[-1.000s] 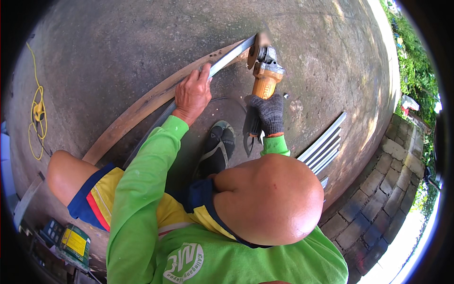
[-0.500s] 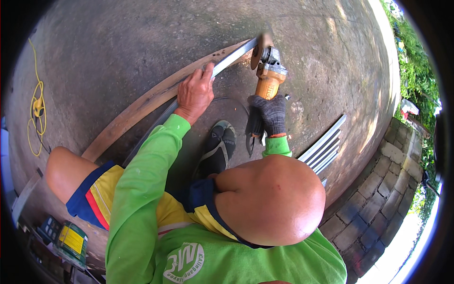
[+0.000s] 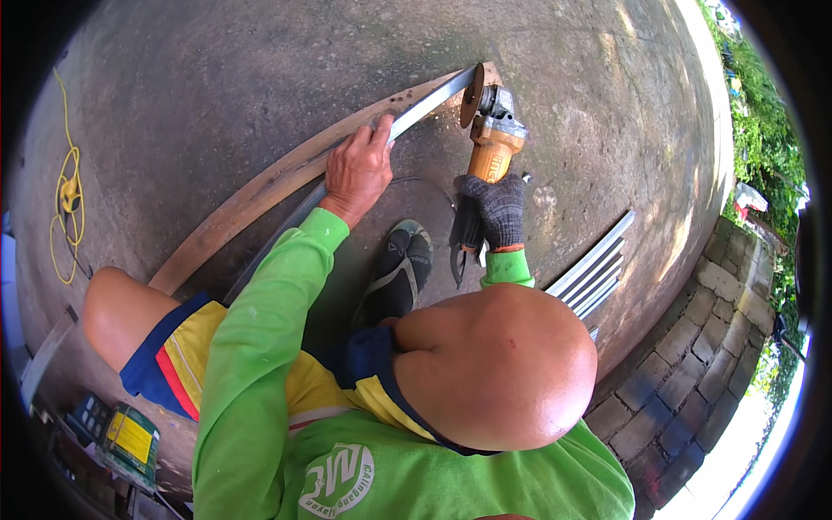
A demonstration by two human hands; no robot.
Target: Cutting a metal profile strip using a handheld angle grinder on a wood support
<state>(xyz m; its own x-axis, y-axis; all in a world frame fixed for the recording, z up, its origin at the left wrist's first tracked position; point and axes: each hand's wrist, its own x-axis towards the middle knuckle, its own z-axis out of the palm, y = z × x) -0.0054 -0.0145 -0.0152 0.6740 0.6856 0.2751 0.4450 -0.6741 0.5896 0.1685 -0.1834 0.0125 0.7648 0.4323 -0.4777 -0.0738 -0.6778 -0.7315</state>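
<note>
1. Metal bar [image 3: 429, 107] lies ahead of me, its long axis slanting from near left to far right. Its far stretch overlaps the wooden plank [image 3: 243, 208] in my view; I cannot tell how firmly it rests there.
2. Left hand [image 3: 357, 172]: bare, and the nearer of my two to the bar. My fingers are closed over it, short of its far end, so the free stretch runs out to the far right of this grip.
3. Disc [image 3: 472, 95]: right at the bar's far end, standing at a slant to its length rather than along it. Whether the two touch or sit just apart, I cannot tell.
4. Angle grinder [image 3: 492, 152]: its orange body reaches from that disc back toward me, to the right of the bar and clear of my left hand.
5. Right hand [image 3: 496, 208]: gloved, wrapped around the grinder's dark grip. It is off the bar, on the near right of the bar's far end.
6. Foot [image 3: 403, 269]: on the concrete floor [image 3: 572, 113], between my forearms and nearer than the bar.
7. Metal lengths [image 3: 598, 264] lie side by side on the right, slanting from near left to far right too, with a block wall [image 3: 693, 338] beyond. Well off to the left is a yellow cord [image 3: 71, 192].
</note>
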